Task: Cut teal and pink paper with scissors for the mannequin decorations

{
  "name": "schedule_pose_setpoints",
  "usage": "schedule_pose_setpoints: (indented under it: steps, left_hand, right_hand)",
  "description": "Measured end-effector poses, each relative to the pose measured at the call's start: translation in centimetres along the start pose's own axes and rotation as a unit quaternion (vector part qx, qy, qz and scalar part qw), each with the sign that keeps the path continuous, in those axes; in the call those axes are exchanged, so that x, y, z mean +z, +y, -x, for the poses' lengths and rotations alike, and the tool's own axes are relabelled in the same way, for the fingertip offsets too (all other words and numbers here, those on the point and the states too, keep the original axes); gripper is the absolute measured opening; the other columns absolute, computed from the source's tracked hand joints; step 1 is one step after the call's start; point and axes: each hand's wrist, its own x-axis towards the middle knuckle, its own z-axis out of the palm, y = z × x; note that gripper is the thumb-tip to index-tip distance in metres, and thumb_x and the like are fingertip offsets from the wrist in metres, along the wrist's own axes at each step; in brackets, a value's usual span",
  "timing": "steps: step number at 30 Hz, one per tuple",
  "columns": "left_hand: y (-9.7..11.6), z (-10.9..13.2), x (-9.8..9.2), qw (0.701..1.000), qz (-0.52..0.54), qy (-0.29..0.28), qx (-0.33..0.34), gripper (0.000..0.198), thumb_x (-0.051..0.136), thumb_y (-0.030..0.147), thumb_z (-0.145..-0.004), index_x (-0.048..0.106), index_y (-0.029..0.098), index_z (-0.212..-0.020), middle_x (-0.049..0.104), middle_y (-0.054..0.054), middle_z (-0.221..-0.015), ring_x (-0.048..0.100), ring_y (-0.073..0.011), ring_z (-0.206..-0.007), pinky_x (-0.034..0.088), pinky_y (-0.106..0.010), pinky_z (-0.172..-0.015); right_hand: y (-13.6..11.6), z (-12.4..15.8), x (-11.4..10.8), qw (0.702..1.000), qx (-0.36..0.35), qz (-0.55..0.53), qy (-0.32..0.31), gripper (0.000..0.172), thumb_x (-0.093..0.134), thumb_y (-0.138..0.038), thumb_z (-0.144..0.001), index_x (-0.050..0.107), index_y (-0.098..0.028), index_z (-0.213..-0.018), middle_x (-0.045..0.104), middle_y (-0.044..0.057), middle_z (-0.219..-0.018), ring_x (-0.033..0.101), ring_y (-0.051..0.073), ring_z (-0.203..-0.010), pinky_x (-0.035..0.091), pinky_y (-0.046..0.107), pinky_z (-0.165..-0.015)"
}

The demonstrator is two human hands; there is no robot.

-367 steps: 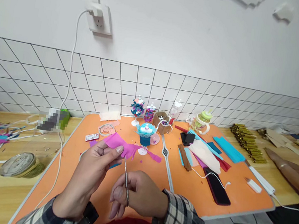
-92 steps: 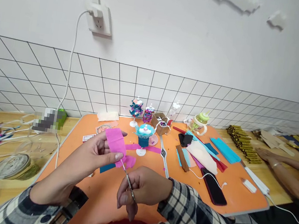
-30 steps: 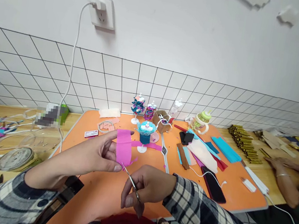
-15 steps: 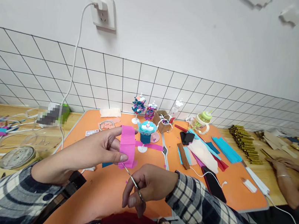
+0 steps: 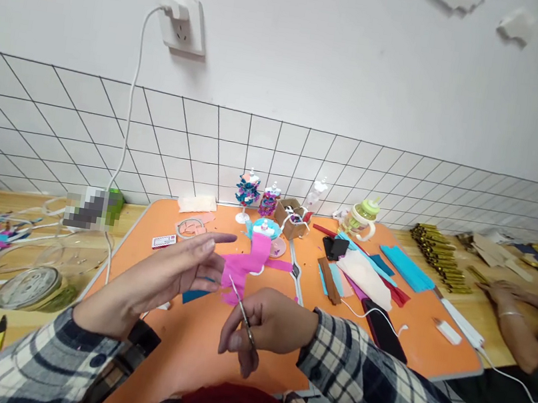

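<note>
My left hand [image 5: 182, 269] is raised over the orange table [image 5: 187, 344], index finger stretched out, its other fingertips pinching a strip of pink crepe paper [image 5: 245, 267]. The paper hangs sideways to the right of the fingers. My right hand [image 5: 273, 323] is closed on a small pair of scissors [image 5: 240, 301], whose blades point up-left and touch the lower edge of the pink paper. Just behind the paper stands a small white stand with a blue paper wrap [image 5: 265, 229].
Strips of blue, white, brown and red paper [image 5: 370, 270], a black phone [image 5: 384, 330] and a green cup [image 5: 365, 217] lie on the right half. Another person's forearm [image 5: 514, 319] rests at far right. A lidded jar [image 5: 31, 287] and cables lie left.
The pink paper has swung from upright to sideways, to the right of my left fingers, and my left index finger has stretched out. The scissors stay at the paper's lower edge.
</note>
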Motion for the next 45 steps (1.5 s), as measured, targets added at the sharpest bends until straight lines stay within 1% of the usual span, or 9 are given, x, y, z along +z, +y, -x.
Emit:
schedule_pose_setpoints:
  steps: [3,6,8,11,14,19,30,38,45]
  left_hand:
    - [-2.7,0.2,-0.1,0.991,0.065,0.111,0.046,0.048,0.088,0.058,-0.068,0.073,0.024,-0.098,0.074,-0.004,-0.085,0.068,-0.0190,-0.074,0.057,-0.027,-0.066]
    - [-5.2,0.8,0.3,0.959,-0.004,0.216,0.185,0.038,0.083,0.058,-0.073,0.073,0.023,-0.084,0.069,-0.001,-0.089,0.064,-0.0182,-0.085,0.053,-0.022,-0.072]
    - [-6.0,1.3,0.8,0.958,-0.061,0.198,0.196,0.042,0.082,0.060,-0.073,0.076,0.022,-0.090,0.070,-0.005,-0.096,0.063,-0.0229,-0.097,0.052,-0.026,-0.082]
    - [-6.2,1.7,1.6,0.973,-0.075,0.164,0.140,0.050,0.085,0.061,-0.069,0.078,0.020,-0.096,0.073,-0.009,-0.099,0.064,-0.0287,-0.102,0.051,-0.032,-0.085]
    - [-6.2,1.4,2.4,0.976,-0.060,0.183,0.101,0.043,0.090,0.052,-0.066,0.078,0.019,-0.090,0.074,-0.007,-0.091,0.066,-0.0259,-0.091,0.051,-0.031,-0.079]
    - [-6.8,0.6,2.7,0.969,-0.033,0.217,0.110,0.034,0.093,0.044,-0.065,0.077,0.019,-0.082,0.073,-0.002,-0.082,0.065,-0.0195,-0.082,0.050,-0.026,-0.077]
    - [-7.0,0.7,3.1,0.966,0.018,0.234,0.106,0.038,0.095,0.041,-0.061,0.071,0.017,-0.077,0.065,0.002,-0.071,0.057,-0.0128,-0.064,0.048,-0.020,-0.056]
    - [-7.2,0.8,3.3,0.964,0.163,0.210,0.022,0.042,0.098,0.027,-0.055,0.070,0.017,-0.086,0.067,0.002,-0.072,0.063,-0.0119,-0.058,0.051,-0.019,-0.049]
    - [-7.3,0.9,3.4,0.962,0.153,0.220,0.053,0.043,0.101,0.026,-0.049,0.073,0.018,-0.080,0.068,0.004,-0.070,0.062,-0.0087,-0.056,0.051,-0.015,-0.048]
  right_hand:
    - [1.3,-0.9,0.6,0.998,-0.033,-0.041,0.046,0.068,0.074,-0.078,-0.066,0.065,-0.012,-0.084,0.061,-0.004,-0.051,0.057,0.009,-0.041,0.046,0.020,-0.046]
    - [2.5,-1.8,1.4,0.994,-0.042,-0.080,0.068,0.070,0.074,-0.079,-0.063,0.065,-0.012,-0.081,0.062,-0.002,-0.052,0.055,0.009,-0.041,0.044,0.021,-0.047]
    - [3.0,-2.3,2.0,0.991,-0.043,-0.096,0.088,0.070,0.076,-0.077,-0.061,0.066,-0.012,-0.082,0.063,-0.001,-0.054,0.055,0.009,-0.042,0.044,0.023,-0.048]
    - [3.4,-2.9,2.7,0.985,-0.046,-0.107,0.130,0.065,0.079,-0.072,-0.061,0.066,-0.012,-0.082,0.063,-0.001,-0.054,0.057,0.011,-0.044,0.045,0.024,-0.049]
    - [3.8,-3.5,3.2,0.979,-0.054,-0.111,0.159,0.063,0.078,-0.071,-0.064,0.067,-0.012,-0.082,0.062,-0.001,-0.054,0.057,0.011,-0.045,0.044,0.024,-0.049]
    - [4.7,-4.0,3.4,0.977,-0.066,-0.117,0.164,0.071,0.074,-0.079,-0.063,0.068,-0.011,-0.084,0.060,-0.001,-0.052,0.056,0.012,-0.046,0.045,0.025,-0.050]
    - [5.4,-4.6,3.6,0.975,-0.083,-0.127,0.161,0.070,0.074,-0.080,-0.063,0.061,-0.014,-0.083,0.060,-0.002,-0.055,0.057,0.012,-0.048,0.046,0.026,-0.053]
    - [5.3,-4.9,3.7,0.973,-0.090,-0.128,0.171,0.072,0.073,-0.082,-0.060,0.061,-0.014,-0.081,0.060,-0.003,-0.053,0.059,0.012,-0.050,0.047,0.026,-0.055]
    - [5.6,-5.0,3.8,0.973,-0.092,-0.123,0.171,0.072,0.072,-0.082,-0.063,0.064,-0.014,-0.085,0.061,-0.002,-0.056,0.060,0.013,-0.052,0.050,0.028,-0.058]
